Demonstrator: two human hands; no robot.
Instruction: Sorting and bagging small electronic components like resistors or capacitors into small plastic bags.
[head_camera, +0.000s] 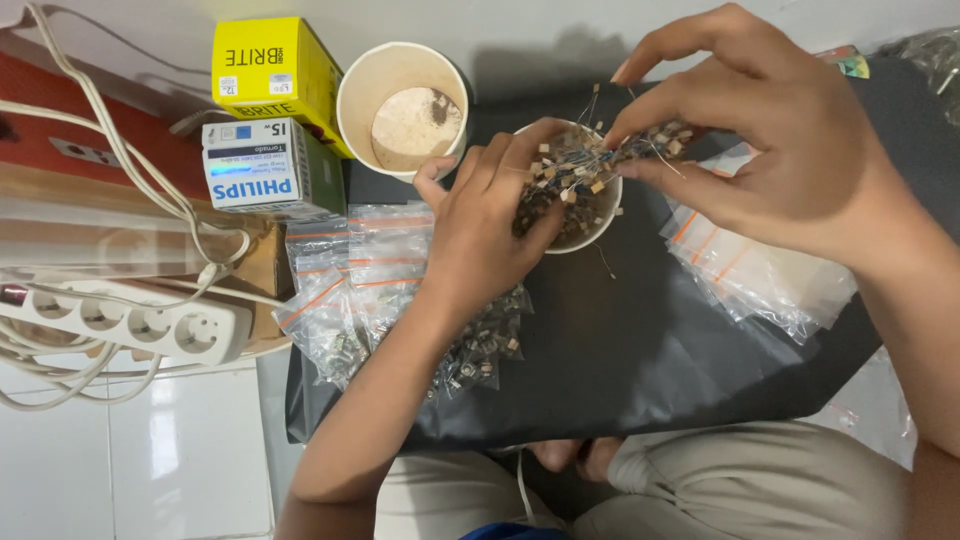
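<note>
Resistors on paper tape (640, 145), a tangled bundle of small leaded parts, are held over the mouth of a white paper cup (598, 222) that stands near the far edge of a black mat (640, 360) laid across the person's lap. Right hand (770, 140) pinches the right end of the bundle between thumb and forefingers, remaining fingers arched above it. Left hand (485, 225) curls round the near-left rim of the cup, fingers pressed to the wall and thumb up at the lip, steadying it. Cup itself is full of more loose parts. Bundle's long axis runs roughly left-right, tilted slightly up toward the right hand; thin wire leads stick out toward the far edge and downward. Judgement: best to keep the pinch on the tape strips rather than the bare leads, lift slowly so snagged leads work free, and keep the cup braced so it does not tip. Beside it, a second empty paper cup (402, 105) stands at the far-left corner; small zip bags (345, 280) lie left and more bags (760, 270) right.
</note>
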